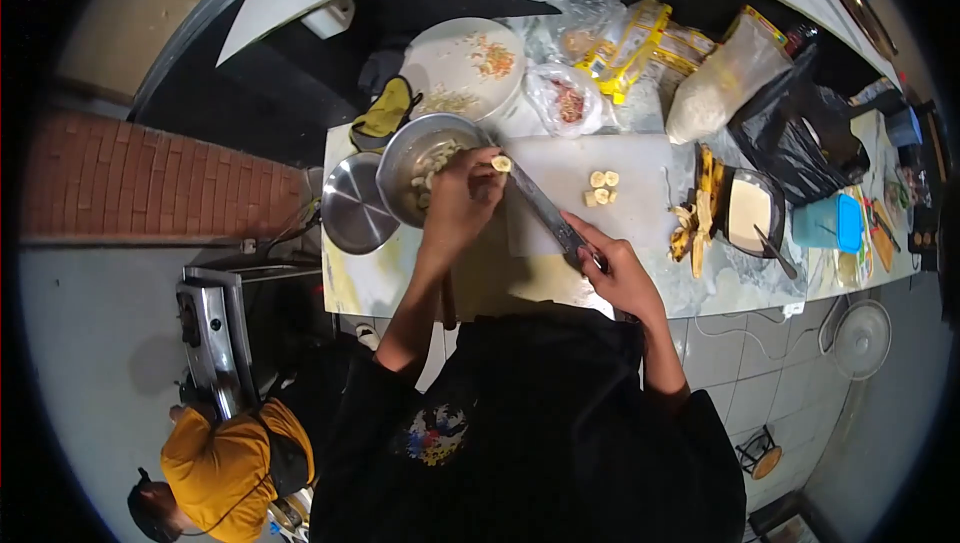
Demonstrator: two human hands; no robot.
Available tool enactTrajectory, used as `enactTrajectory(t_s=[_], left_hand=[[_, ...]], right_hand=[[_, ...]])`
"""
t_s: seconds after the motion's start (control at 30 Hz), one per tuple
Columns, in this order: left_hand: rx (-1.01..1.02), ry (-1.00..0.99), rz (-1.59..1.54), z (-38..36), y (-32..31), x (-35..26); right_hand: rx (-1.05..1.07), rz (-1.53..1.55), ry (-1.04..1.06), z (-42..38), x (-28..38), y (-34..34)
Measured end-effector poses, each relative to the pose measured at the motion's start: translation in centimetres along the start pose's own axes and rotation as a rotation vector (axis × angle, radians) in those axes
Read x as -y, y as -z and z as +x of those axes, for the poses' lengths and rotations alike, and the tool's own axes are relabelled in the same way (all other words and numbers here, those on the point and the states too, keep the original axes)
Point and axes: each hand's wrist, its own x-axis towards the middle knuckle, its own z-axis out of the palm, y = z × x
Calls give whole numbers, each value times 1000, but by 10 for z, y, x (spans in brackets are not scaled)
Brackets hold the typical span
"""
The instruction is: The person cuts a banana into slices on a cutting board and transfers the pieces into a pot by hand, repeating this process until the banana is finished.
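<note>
My right hand point(615, 273) grips the handle of a large knife point(545, 205), its blade slanting up and left across the white cutting board point(535, 235). Beside the blade's far end, my left hand point(462, 205) has its fingertips closed on a piece of banana point(502, 163). That hand is over the right side of a metal pot point(392, 175) and covers part of its inside. Pale cut pieces point(432, 158) lie in the pot. Several banana slices point(600, 188) sit on the board, right of the knife.
Banana peels point(705, 205) and a dark bowl of cream-coloured liquid point(748, 211) with a spoon are at right. A steel lid point(358, 205) lies left of the pot. Bags and a white plate point(460, 43) line the back. Another person point(235, 458) is at lower left, near a stove point(212, 328).
</note>
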Motion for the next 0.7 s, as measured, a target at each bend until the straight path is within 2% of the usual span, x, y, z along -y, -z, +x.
enactTrajectory(t_s=[0.07,0.13,0.2,0.23,0.27,0.37,0.43,0.53,0.6,0.63,0.7], left_hand=[[-98,-6,-18,-2,25,15],[-128,40,-18,0,40,24],[-124,-12,-152,1,46,42],[-235,-47,83,-3,53,39],[-233,-53,88,-6,61,45],[-104,74,-25,-20,87,63],[-114,69,-65,-23,85,71],[-91,24,-105,-14,73,65],[-63,-16,-118,-4,54,48],[-11,-3,-106,2,43,35],[94,0,-116,10,15,22]], right_hand=[[31,-84,-3,11,17,-2],[22,-97,64,22,23,-8],[-1,-95,115,26,28,-20],[-24,-120,141,30,31,-26],[-51,-146,168,33,33,-30],[-90,-168,194,37,34,-26],[-94,-163,165,35,27,-21],[-234,-157,230,25,17,-5],[-190,-179,-81,7,23,14],[-315,-176,93,2,12,14],[-345,-201,37,-16,8,27]])
